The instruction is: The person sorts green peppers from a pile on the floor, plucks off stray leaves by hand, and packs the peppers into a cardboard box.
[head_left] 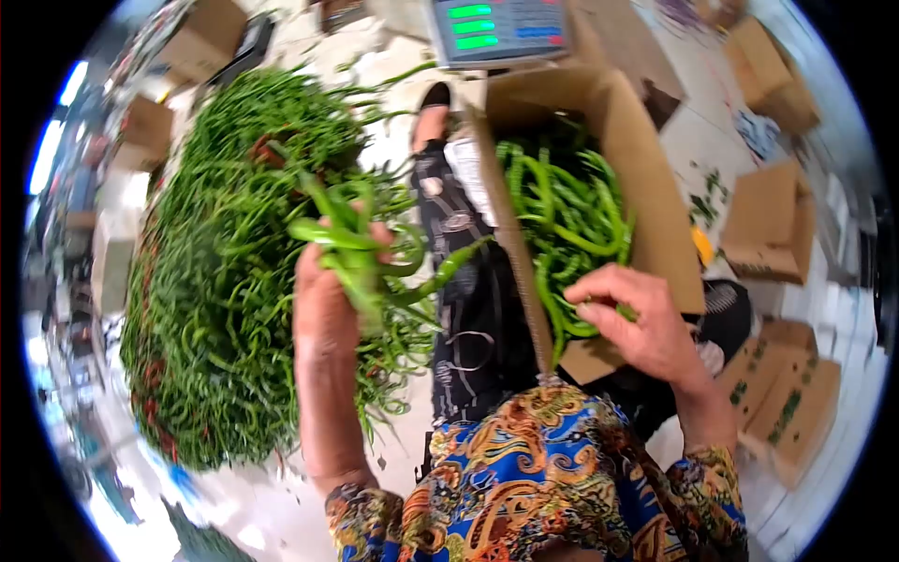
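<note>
A bunch of green peppers is gripped in the left hand, raised beside a large pepper pile. The right hand is held half curled, thumb and fingers narrowly parted, at the loose peppers in an open cardboard box; beyond it, a lit digital scale is seen.

Curved green peppers: heaped on floor, bunched in left hand, in carton.
</note>
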`<action>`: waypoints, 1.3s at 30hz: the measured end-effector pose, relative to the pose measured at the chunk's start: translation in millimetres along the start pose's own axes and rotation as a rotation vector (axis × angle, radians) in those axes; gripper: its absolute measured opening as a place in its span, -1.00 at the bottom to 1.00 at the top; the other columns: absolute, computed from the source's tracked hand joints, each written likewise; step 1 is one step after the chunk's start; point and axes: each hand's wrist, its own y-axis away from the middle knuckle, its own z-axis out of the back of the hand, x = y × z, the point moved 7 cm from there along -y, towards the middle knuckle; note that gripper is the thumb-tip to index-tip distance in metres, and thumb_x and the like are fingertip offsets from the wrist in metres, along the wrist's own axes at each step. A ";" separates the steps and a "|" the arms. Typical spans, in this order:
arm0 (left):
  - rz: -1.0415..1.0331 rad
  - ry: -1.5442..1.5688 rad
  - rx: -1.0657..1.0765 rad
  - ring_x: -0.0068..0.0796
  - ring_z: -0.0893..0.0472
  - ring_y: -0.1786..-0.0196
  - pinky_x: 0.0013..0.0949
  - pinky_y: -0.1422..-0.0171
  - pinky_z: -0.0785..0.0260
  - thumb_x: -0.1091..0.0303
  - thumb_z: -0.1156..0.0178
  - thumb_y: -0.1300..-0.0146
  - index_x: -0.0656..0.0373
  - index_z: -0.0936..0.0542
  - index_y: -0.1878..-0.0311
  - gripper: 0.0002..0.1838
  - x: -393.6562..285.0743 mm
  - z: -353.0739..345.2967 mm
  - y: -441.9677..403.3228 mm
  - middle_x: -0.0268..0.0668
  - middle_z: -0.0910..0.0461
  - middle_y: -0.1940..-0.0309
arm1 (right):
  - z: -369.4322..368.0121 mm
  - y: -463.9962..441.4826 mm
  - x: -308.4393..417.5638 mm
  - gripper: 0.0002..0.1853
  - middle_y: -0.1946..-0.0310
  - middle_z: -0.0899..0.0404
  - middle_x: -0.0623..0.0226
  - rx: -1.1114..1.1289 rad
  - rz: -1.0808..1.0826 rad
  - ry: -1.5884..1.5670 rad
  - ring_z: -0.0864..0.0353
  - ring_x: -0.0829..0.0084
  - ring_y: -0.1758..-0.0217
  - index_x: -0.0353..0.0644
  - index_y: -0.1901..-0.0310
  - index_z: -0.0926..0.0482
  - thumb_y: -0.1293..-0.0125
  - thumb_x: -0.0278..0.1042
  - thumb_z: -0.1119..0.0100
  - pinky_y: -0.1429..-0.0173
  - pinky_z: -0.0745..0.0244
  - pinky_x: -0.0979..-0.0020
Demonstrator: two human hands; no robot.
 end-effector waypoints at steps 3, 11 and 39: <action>-0.004 0.055 0.126 -0.40 -0.58 0.20 -0.40 0.07 -0.49 0.41 -0.23 -0.22 0.39 -0.42 -0.19 -0.51 -32.0 -57.9 -4.9 -0.16 -0.61 0.25 | 25.9 17.5 -7.2 -0.67 0.20 -0.63 0.21 0.029 -0.037 -0.029 -0.64 0.37 0.26 -0.28 0.05 -0.60 -0.13 -0.42 -0.38 0.20 -0.54 0.42; -0.066 -0.057 0.385 -0.42 -0.55 0.06 -0.36 0.05 -0.49 0.40 -0.15 -0.30 0.37 -0.31 -0.34 -0.44 -68.7 -152.2 -11.2 -0.15 -0.58 0.03 | -5.1 91.8 -18.7 -0.51 0.13 -0.50 0.16 0.250 0.176 0.548 -0.48 0.22 -0.01 -0.29 -0.07 -0.50 -0.06 -0.37 -0.28 -0.11 -0.32 0.23; 0.103 -1.210 -0.411 -0.18 -0.58 0.39 -0.18 0.24 -0.44 0.23 -0.43 -0.05 0.22 -0.60 0.30 -0.71 323.7 181.8 86.7 -0.19 -0.57 0.49 | -21.9 39.8 -24.2 -0.65 0.35 -0.63 0.16 0.143 -0.011 0.623 -0.55 0.14 0.31 -0.25 0.26 -0.60 0.18 -0.73 -0.17 0.22 -0.39 0.25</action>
